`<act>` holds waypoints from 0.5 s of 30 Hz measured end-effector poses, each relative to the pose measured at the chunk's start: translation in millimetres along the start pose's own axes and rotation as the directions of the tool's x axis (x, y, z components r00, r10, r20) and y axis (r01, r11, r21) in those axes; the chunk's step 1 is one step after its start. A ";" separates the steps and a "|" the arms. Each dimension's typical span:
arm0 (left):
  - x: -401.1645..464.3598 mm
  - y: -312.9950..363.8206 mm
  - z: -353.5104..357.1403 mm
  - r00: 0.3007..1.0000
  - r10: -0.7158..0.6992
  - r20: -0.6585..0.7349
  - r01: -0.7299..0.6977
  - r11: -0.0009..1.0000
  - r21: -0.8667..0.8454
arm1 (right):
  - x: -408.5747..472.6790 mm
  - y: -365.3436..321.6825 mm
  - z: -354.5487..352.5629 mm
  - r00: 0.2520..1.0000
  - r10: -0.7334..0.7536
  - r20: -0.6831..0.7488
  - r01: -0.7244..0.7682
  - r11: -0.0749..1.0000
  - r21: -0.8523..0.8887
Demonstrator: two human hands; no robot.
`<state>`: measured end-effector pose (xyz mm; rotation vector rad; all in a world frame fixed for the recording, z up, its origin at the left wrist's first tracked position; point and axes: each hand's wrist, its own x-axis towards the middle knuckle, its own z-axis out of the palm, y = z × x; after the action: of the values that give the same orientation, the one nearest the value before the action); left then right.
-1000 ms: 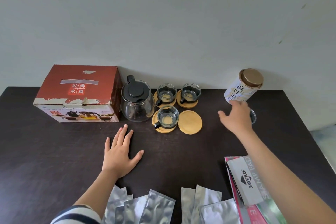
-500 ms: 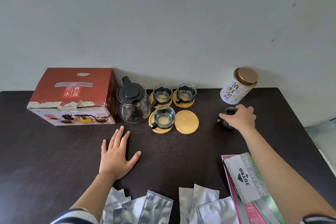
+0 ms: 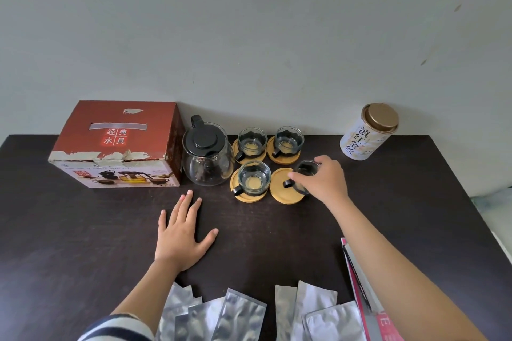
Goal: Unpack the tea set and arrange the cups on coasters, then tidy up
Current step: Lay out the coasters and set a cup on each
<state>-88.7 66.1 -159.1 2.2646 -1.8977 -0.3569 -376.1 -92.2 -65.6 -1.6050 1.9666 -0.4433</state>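
Note:
My right hand [image 3: 324, 178] grips a small glass cup with a black handle [image 3: 303, 174] over the right edge of the front right wooden coaster [image 3: 284, 187]; whether the cup touches the coaster I cannot tell. Three other glass cups sit on coasters: back left [image 3: 251, 141], back right [image 3: 288, 139] and front left [image 3: 253, 177]. A glass teapot with a black lid [image 3: 206, 155] stands left of them. The red tea set box [image 3: 119, 144] lies further left. My left hand [image 3: 181, 232] rests flat on the dark table [image 3: 69, 230], fingers spread, holding nothing.
A white tea canister with a gold lid [image 3: 370, 133] stands at the back right near the wall. Several silver foil pouches [image 3: 241, 313] lie along the near edge. A pink and white stamp pad box [image 3: 368, 299] lies under my right forearm.
My right hand took hold of the cup that stood near the tea canister and carried it left to the bare front right coaster. My left hand stayed flat on the table.

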 end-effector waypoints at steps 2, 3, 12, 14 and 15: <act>0.3 -0.2 -0.2 1.000 0.000 0.001 0.000 1.000 0.002 | -3.8 -7.7 7.3 1.000 -0.020 0.006 0.020 0.999 -0.040; 0.6 -0.4 -0.4 1.000 -0.001 0.001 0.001 1.000 0.001 | -5.2 -10.2 10.7 1.000 -0.029 0.008 0.030 0.998 -0.063; 0.3 -0.9 -0.3 1.000 -0.004 0.007 0.004 1.000 0.013 | -10.7 -16.6 27.5 0.999 -0.047 -0.005 0.046 0.996 -0.082; 0.3 -1.1 -0.1 1.000 -0.006 0.004 0.006 1.000 0.009 | -10.9 -14.3 28.6 0.999 -0.052 -0.006 0.051 0.997 -0.064; 0.3 -0.9 -0.2 1.000 -0.007 0.001 0.007 1.000 0.006 | -11.1 -13.3 29.0 0.999 -0.053 -0.008 0.053 0.997 -0.056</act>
<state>-87.7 66.0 -159.2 2.2755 -1.8951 -0.3543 -346.7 -81.9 -78.6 -1.6959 1.9628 -0.4209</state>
